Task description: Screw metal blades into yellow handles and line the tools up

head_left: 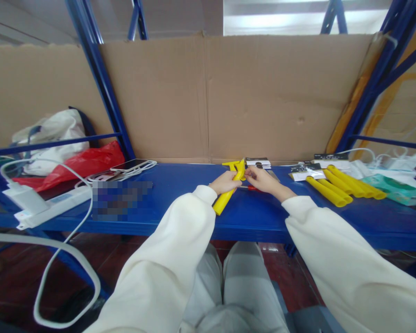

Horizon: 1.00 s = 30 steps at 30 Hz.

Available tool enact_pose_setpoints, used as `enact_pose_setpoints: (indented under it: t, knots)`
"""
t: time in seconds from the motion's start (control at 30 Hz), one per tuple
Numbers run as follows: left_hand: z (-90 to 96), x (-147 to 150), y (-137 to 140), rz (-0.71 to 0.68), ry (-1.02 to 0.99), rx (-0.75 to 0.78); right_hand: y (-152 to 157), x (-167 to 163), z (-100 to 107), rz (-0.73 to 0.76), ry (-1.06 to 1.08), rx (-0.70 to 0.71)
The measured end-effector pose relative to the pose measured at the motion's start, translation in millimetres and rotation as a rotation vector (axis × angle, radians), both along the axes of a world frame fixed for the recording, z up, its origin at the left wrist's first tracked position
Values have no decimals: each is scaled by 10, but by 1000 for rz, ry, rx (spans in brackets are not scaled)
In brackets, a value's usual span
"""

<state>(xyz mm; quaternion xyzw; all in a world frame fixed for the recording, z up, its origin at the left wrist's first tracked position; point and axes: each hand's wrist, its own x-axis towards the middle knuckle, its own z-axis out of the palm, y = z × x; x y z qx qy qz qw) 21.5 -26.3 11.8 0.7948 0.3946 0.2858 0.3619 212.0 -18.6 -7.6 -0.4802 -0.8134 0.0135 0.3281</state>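
My left hand [226, 182] is closed around a yellow plastic tool [224, 200] with a tubular handle and a wider T-shaped head. The handle tilts down toward the table's front edge. At the head, my right hand [261, 178] has its fingertips pinched against the yellow part; whether a small piece is between them is hidden. Below the right hand lies a red-handled tool [252, 188], perhaps a screwdriver, partly covered. Several loose yellow tubular handles [329, 192] rest to the right on the blue table [180, 185].
Packaged cards [307, 172] lie beside the handles, with a green soft pack [397, 188] farther right. On the left are a phone [131, 165], a white power strip [55, 208] with looping cable, and a red bag [86, 162]. A cardboard panel [208, 97] stands behind.
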Motion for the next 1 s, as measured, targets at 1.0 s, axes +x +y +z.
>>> enact_pose_setpoints:
  t: [1.0]
  knots:
    - [-77, -1, 109, 74, 44, -3, 199, 599, 22, -627, -300, -262]
